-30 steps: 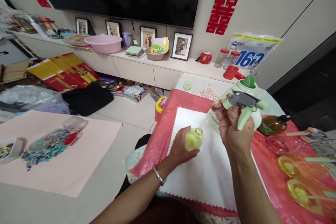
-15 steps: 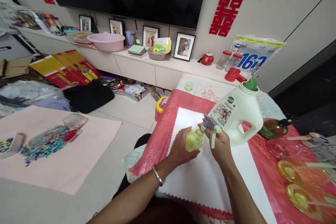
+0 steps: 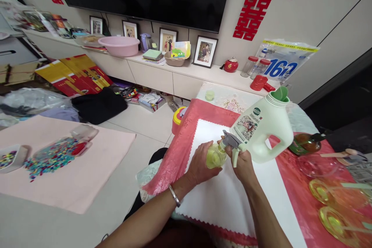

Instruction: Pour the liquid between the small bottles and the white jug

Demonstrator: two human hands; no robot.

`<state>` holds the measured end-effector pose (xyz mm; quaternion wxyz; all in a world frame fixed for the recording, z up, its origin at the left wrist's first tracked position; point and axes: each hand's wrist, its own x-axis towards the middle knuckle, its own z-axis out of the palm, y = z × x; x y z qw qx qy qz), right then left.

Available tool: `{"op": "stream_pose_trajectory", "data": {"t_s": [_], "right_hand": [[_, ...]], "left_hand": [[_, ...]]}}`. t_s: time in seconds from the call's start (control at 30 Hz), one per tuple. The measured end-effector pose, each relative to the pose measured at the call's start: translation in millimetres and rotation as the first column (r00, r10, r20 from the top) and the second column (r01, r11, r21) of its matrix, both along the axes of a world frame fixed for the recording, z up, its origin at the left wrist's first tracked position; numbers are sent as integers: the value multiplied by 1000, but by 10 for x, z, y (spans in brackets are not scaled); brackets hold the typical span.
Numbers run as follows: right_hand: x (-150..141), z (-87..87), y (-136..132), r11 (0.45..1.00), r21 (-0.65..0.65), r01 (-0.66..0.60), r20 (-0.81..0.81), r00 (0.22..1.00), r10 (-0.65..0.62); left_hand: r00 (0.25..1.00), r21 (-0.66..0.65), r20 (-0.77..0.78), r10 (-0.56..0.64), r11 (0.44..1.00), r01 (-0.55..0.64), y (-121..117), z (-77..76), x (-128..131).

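Observation:
My left hand [image 3: 200, 164] is wrapped round a small clear bottle of yellow-green liquid [image 3: 215, 155], held over the white cloth [image 3: 232, 197]. My right hand [image 3: 242, 162] grips a grey and green trigger spray head [image 3: 231, 142] that sits at the bottle's neck. A large pale green jug with a green cap [image 3: 266, 126] lies tilted just behind my right hand.
The table has a red cover [image 3: 186, 139]. At the right stand a brown bottle [image 3: 305, 144], a clear bowl [image 3: 315, 164] and yellow dishes [image 3: 334, 221]. On the floor at the left lies a pink mat [image 3: 72, 174] with coloured beads [image 3: 50, 157]. A shelf [image 3: 174, 69] with photo frames runs along the wall.
My right hand came down from in front of the jug and brought the spray head onto the bottle's neck. My left hand kept the bottle in place.

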<state>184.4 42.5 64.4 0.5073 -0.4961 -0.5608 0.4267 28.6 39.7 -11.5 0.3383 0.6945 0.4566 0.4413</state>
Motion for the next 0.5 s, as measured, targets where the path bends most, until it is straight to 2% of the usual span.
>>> {"op": "stream_pose_trajectory", "data": {"t_s": [0.3, 0.5], "right_hand": [[114, 220, 17, 999, -48, -9, 91, 996, 14], [201, 319, 44, 998, -65, -21, 145, 989, 30]], "left_hand": [[1000, -74, -19, 18, 997, -20, -1, 22, -1], [999, -71, -31, 18, 997, -20, -6, 33, -2]]}}
